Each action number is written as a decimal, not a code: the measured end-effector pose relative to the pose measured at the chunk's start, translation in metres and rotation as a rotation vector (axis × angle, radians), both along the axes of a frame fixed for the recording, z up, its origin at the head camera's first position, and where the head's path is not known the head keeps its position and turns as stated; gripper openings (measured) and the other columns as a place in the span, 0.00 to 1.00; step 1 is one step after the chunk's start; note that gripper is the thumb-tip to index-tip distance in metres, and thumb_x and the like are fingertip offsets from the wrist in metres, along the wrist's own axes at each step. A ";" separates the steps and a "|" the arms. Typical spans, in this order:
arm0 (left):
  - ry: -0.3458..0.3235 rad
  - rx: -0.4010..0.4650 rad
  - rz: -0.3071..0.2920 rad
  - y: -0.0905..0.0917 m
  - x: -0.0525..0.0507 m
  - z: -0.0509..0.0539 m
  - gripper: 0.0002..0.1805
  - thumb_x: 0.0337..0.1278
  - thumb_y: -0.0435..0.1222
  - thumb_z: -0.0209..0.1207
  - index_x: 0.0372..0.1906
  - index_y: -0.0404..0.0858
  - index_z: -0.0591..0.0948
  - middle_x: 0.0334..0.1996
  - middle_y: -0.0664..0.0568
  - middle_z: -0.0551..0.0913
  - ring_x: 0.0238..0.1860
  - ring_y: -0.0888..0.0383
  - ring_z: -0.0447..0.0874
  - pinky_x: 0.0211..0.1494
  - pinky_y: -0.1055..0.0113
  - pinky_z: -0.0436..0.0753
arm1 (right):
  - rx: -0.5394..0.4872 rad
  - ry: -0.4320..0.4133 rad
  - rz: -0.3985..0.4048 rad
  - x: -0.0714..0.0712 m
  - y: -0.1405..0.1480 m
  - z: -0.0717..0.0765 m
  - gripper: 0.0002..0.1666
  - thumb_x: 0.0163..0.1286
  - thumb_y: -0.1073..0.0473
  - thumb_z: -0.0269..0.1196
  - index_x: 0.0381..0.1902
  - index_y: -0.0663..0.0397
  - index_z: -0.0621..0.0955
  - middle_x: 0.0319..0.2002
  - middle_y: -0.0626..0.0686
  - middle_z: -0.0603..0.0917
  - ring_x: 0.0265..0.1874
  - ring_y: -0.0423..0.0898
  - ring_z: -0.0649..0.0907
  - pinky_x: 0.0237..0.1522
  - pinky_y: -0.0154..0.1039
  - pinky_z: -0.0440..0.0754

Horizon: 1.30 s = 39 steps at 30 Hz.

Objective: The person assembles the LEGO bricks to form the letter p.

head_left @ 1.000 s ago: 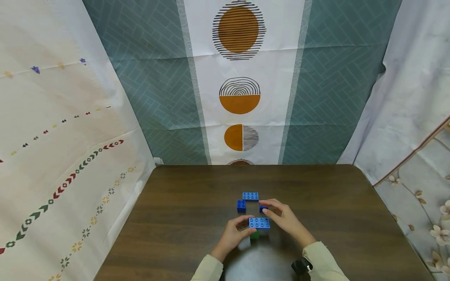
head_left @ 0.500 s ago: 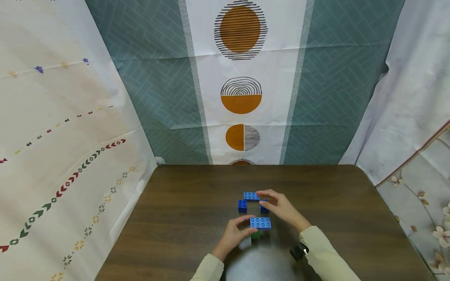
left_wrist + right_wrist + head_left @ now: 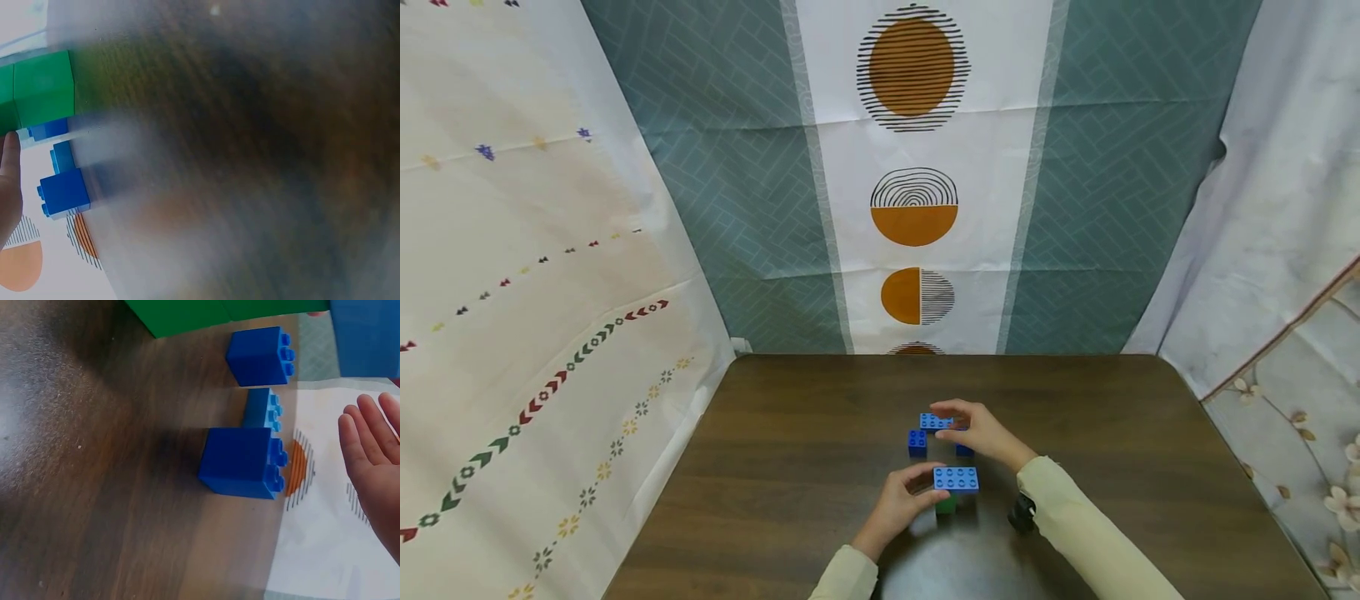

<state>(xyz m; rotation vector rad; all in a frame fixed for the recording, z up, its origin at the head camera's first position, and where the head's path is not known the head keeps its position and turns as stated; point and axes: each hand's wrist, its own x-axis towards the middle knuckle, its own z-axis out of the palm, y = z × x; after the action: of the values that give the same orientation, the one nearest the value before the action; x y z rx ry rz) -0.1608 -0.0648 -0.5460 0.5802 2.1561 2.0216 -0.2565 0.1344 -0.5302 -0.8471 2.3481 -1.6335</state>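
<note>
My left hand (image 3: pixel 897 502) holds the left end of a light blue building brick (image 3: pixel 956 479) between fingers and thumb. This brick sits atop green bricks (image 3: pixel 946 505), which show larger in the left wrist view as green blocks (image 3: pixel 44 90). Over the far bricks hovers my right hand (image 3: pixel 988 435), fingers extended and nothing in its grasp; the right wrist view shows its straight fingers (image 3: pixel 369 434). Beneath it lies a second light blue brick (image 3: pixel 929 422), partly covered. Two dark blue bricks stand nearer, one at left (image 3: pixel 917 443) and one at right (image 3: pixel 963 450), the latter partly hidden.
The bricks stand on a dark wooden table (image 3: pixel 797 467). A patterned cloth (image 3: pixel 917 150) hangs behind its far edge, with white curtains on both sides. A black device (image 3: pixel 1021 512) is strapped at the right wrist.
My right hand has drawn away from the right dark blue brick and moved left and farther back, over the far light blue brick. The left hand keeps its hold in place.
</note>
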 end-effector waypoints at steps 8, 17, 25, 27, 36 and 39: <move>0.015 0.016 -0.006 -0.001 -0.001 -0.001 0.18 0.55 0.27 0.65 0.52 0.24 0.79 0.47 0.36 0.82 0.51 0.43 0.80 0.56 0.44 0.75 | 0.042 -0.034 0.036 -0.010 -0.015 -0.012 0.28 0.66 0.65 0.65 0.61 0.69 0.73 0.57 0.69 0.76 0.55 0.65 0.75 0.55 0.58 0.75; 0.006 0.013 -0.024 0.000 -0.002 -0.002 0.19 0.56 0.27 0.65 0.53 0.24 0.79 0.48 0.37 0.82 0.52 0.45 0.80 0.56 0.52 0.78 | 0.111 -0.027 0.045 -0.014 -0.024 -0.025 0.27 0.64 0.68 0.66 0.59 0.74 0.74 0.55 0.68 0.78 0.53 0.62 0.78 0.52 0.52 0.79; 0.000 0.015 -0.025 -0.001 -0.003 -0.003 0.20 0.55 0.26 0.66 0.53 0.25 0.79 0.48 0.37 0.82 0.52 0.44 0.80 0.56 0.59 0.79 | 0.143 -0.034 0.021 -0.016 -0.030 -0.031 0.24 0.60 0.71 0.68 0.55 0.72 0.77 0.51 0.65 0.81 0.49 0.59 0.81 0.47 0.46 0.83; 0.003 0.017 -0.025 -0.001 -0.003 -0.003 0.19 0.55 0.26 0.66 0.53 0.25 0.79 0.48 0.37 0.82 0.53 0.43 0.80 0.56 0.57 0.78 | 0.144 -0.047 0.018 -0.016 -0.031 -0.032 0.24 0.60 0.71 0.68 0.55 0.72 0.78 0.50 0.65 0.81 0.48 0.59 0.81 0.46 0.44 0.83; 0.010 0.025 -0.037 -0.001 -0.003 -0.001 0.20 0.55 0.26 0.65 0.53 0.23 0.79 0.49 0.34 0.81 0.53 0.37 0.78 0.57 0.49 0.77 | 0.223 -0.037 -0.003 -0.015 -0.037 -0.032 0.23 0.59 0.71 0.69 0.53 0.68 0.80 0.46 0.63 0.83 0.43 0.56 0.83 0.42 0.44 0.84; 0.013 0.020 -0.040 -0.001 -0.003 -0.001 0.20 0.56 0.27 0.65 0.53 0.24 0.78 0.49 0.34 0.81 0.53 0.37 0.77 0.57 0.50 0.77 | 0.232 -0.044 -0.012 -0.016 -0.038 -0.033 0.23 0.58 0.71 0.70 0.52 0.67 0.80 0.45 0.63 0.84 0.42 0.55 0.84 0.41 0.44 0.84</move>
<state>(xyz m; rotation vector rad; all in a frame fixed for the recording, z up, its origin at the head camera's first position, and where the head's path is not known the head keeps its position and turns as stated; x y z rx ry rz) -0.1635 -0.0660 -0.5471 0.6357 2.1161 2.0266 -0.2721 0.0964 -0.5627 -0.7430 2.4540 -1.3336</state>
